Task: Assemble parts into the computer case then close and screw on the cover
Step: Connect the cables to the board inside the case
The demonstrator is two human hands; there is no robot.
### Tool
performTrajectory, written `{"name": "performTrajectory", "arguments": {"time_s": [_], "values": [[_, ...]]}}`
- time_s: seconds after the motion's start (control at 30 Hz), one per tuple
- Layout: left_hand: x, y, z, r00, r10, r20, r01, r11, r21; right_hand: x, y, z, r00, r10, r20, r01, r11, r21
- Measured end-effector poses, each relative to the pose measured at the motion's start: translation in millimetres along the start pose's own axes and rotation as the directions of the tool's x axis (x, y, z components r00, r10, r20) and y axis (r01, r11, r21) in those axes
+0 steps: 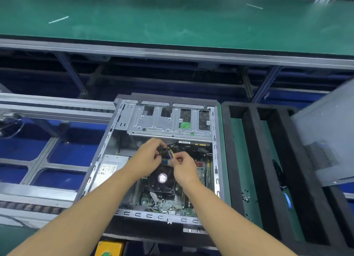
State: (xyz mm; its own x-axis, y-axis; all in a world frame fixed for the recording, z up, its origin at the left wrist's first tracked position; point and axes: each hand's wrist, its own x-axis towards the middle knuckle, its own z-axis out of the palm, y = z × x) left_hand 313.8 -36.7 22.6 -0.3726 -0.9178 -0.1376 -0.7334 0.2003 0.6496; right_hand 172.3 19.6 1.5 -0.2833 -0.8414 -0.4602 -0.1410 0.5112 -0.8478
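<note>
An open grey computer case (pixel 107 152) lies on its side in front of me, with its motherboard (pixel 172 204), black CPU fan (pixel 162 179), power supply (pixel 109 165) and metal drive cage (pixel 168 119) showing. Both hands meet over the middle of the case, above the fan. My left hand (pixel 147 158) grips a bundle of black and yellow cables (pixel 171 154). My right hand (pixel 183 164) pinches the same bundle near its striped end. The plug at the cable end is hidden by my fingers. The grey side cover (pixel 329 137) leans at the right.
A black foam rack with slots (pixel 254 160) stands right of the case. A green workbench (pixel 172 20) runs across the back, beyond an aluminium conveyor frame (pixel 47 106). A yellow box with a green button (pixel 110 248) sits at the near edge.
</note>
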Motion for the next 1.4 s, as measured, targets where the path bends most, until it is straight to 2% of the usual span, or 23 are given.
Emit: {"name": "performTrajectory", "arguments": {"time_s": [0.07,0.13,0.23,0.33,0.4,0.53,0.7,0.83,0.9,1.0,1.07,1.13,1.4], "values": [[2,1,-1,0.997,-0.030,-0.076,0.030,1.000,-0.010,2,0,-1,0.999,-0.027,-0.043,0.025,0.999,-0.044],[2,1,-1,0.989,-0.039,-0.142,0.032,0.998,-0.055,6,4,-2,0.993,-0.073,-0.093,0.055,0.982,-0.179],[-1,3,2,0.994,-0.043,-0.099,0.019,0.974,-0.227,12,6,-4,0.979,-0.126,-0.161,0.061,0.931,-0.361],[-2,1,8,0.999,-0.047,0.013,0.049,0.948,-0.314,19,3,-5,0.972,-0.130,-0.198,0.051,0.931,-0.362],[-1,-2,12,0.997,-0.061,0.052,0.073,0.958,-0.276,24,2,-4,0.972,-0.115,-0.206,0.028,0.923,-0.384],[1,-1,13,0.996,-0.082,0.039,0.088,0.972,-0.216,33,2,-3,0.972,-0.103,-0.213,0.013,0.922,-0.387],[6,0,16,0.984,-0.106,0.141,0.126,0.982,-0.140,39,0,-3,0.969,-0.100,-0.226,0.002,0.918,-0.396],[14,-4,18,0.965,-0.200,0.168,0.247,0.912,-0.329,45,2,-2,0.970,-0.061,-0.235,-0.040,0.914,-0.404],[17,-4,18,0.967,-0.171,0.189,0.215,0.944,-0.248,49,4,-3,0.970,-0.046,-0.238,-0.060,0.906,-0.419],[24,0,15,0.973,-0.145,0.177,0.149,0.989,-0.004,55,7,-2,0.969,-0.049,-0.242,-0.070,0.885,-0.460],[34,3,14,0.980,-0.138,0.145,0.112,0.979,0.171,57,9,-1,0.966,-0.051,-0.254,-0.084,0.865,-0.494],[43,3,15,0.970,-0.136,0.200,0.073,0.953,0.294,58,11,1,0.969,-0.082,-0.231,-0.064,0.824,-0.563],[56,-6,29,0.924,-0.071,0.377,-0.065,0.939,0.337,57,9,3,0.974,-0.196,-0.113,0.039,0.637,-0.770]]}}
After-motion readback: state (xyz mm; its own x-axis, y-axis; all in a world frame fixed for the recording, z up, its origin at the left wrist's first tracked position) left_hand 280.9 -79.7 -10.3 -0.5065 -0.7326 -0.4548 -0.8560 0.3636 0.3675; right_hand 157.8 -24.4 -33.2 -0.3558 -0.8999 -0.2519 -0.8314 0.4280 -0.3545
